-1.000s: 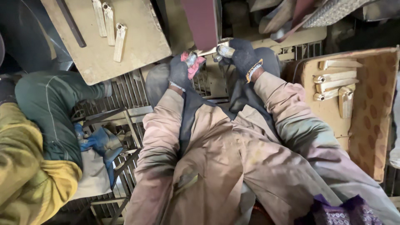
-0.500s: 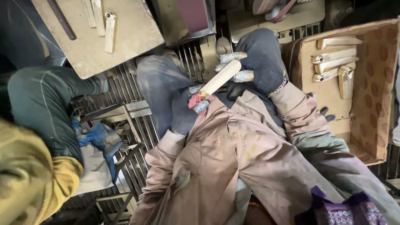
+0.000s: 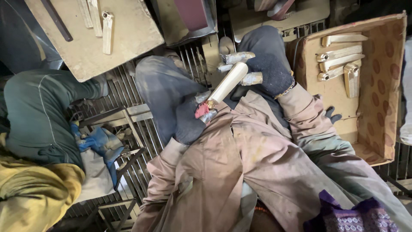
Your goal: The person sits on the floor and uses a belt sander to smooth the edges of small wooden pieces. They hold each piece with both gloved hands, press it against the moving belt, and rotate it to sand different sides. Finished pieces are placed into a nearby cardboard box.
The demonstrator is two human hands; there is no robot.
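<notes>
Fingers (image 3: 240,57) of your right hand (image 3: 268,64) grip the pale metal handle (image 3: 227,83); your left hand (image 3: 191,122) pinches its red-tipped end. Both have dropped from the machine (image 3: 191,17) at twelve o'clock toward your lap.

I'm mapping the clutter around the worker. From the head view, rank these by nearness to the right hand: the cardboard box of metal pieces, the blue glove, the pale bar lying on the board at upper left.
Measured from the right hand:
1. Cardboard box, just beside it on the right edge.
2. Pale bar, on the board at upper left.
3. Blue glove, low at the left, near the neighbouring person's knee.
</notes>
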